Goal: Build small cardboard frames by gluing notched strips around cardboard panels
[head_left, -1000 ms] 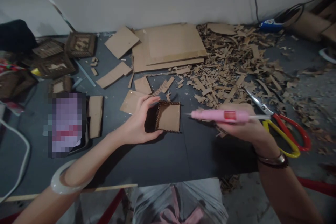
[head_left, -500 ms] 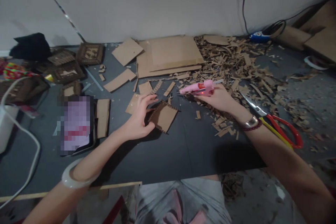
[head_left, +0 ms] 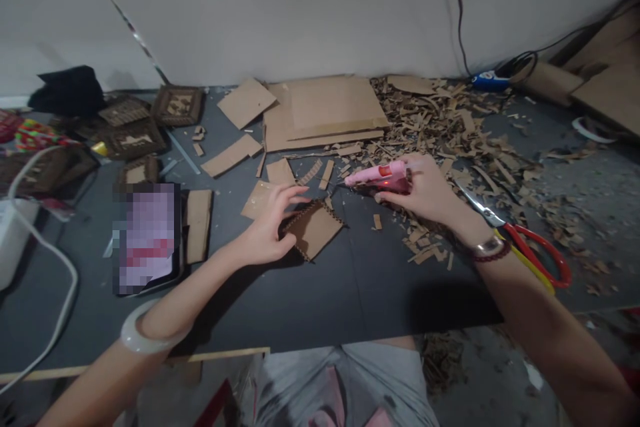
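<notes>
Grasping pink glue gun in fingers of right hand; curving left hand around small cardboard tray on surface, can't tell if gripping. Likely gluing; calls for steadying tray, bringing nozzle closer.

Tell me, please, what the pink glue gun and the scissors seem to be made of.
The glue gun is probably smooth plastic, given its even pink, moulded look. The scissors have silvery blades, apparently polished metal; their glossy red and yellow handles could be plastic or coated metal.
</notes>
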Available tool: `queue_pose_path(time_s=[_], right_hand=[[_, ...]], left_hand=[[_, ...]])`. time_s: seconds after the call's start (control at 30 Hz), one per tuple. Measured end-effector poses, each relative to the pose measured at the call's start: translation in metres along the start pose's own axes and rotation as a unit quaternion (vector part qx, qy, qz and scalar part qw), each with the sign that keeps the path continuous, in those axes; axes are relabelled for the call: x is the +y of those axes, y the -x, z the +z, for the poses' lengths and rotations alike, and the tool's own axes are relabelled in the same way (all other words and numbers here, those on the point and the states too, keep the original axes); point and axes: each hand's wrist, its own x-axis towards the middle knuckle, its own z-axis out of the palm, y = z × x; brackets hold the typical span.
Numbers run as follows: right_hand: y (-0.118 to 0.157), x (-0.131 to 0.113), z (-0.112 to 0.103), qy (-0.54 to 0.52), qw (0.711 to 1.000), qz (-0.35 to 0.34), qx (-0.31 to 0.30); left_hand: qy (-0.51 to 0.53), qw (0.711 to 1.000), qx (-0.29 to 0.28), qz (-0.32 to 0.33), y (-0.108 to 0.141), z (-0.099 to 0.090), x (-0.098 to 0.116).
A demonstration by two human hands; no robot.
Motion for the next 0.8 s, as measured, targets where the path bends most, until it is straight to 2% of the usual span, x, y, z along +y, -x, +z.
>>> queue_pose_path(time_s=[0.07, 0.13, 0.2, 0.27, 0.37, 0.47, 0.63, 0.7, 0.8], right_hand=[[0.008, -0.011, -0.014, 0.064, 0.997, 0.047, 0.020], [0.017, -0.025, -0.029, 0.107, 0.990, 0.061, 0.072], [0.025, -0.041, -0.040, 0.124, 0.985, 0.045, 0.112], [0.029, -0.054, -0.045, 0.106, 0.987, 0.009, 0.124], [0.025, -0.068, -0.040, 0.051, 0.993, -0.029, 0.103], [0.014, -0.077, -0.029, 0.022, 0.997, -0.033, 0.069], [-0.002, -0.088, -0.014, -0.041, 0.996, -0.082, 0.010], [-0.004, -0.090, -0.009, -0.064, 0.993, -0.098, 0.012], [-0.004, -0.090, -0.003, -0.092, 0.991, -0.097, 0.022]], left_hand=[[0.003, 1.000, 0.000, 0.003, 0.000, 0.000, 0.000], [0.008, 1.000, 0.005, 0.001, -0.001, 0.000, -0.001], [0.011, 1.000, 0.007, 0.000, -0.002, 0.002, -0.002], [0.008, 1.000, 0.001, 0.004, -0.005, 0.002, -0.003], [-0.018, 0.999, -0.013, 0.034, -0.013, 0.000, 0.003], [-0.080, 0.993, -0.018, 0.088, -0.017, -0.007, 0.021], [-0.145, 0.981, 0.013, 0.129, -0.006, -0.013, 0.053], [-0.158, 0.978, 0.019, 0.134, 0.001, -0.011, 0.057], [-0.175, 0.974, 0.035, 0.136, 0.006, -0.005, 0.052]])
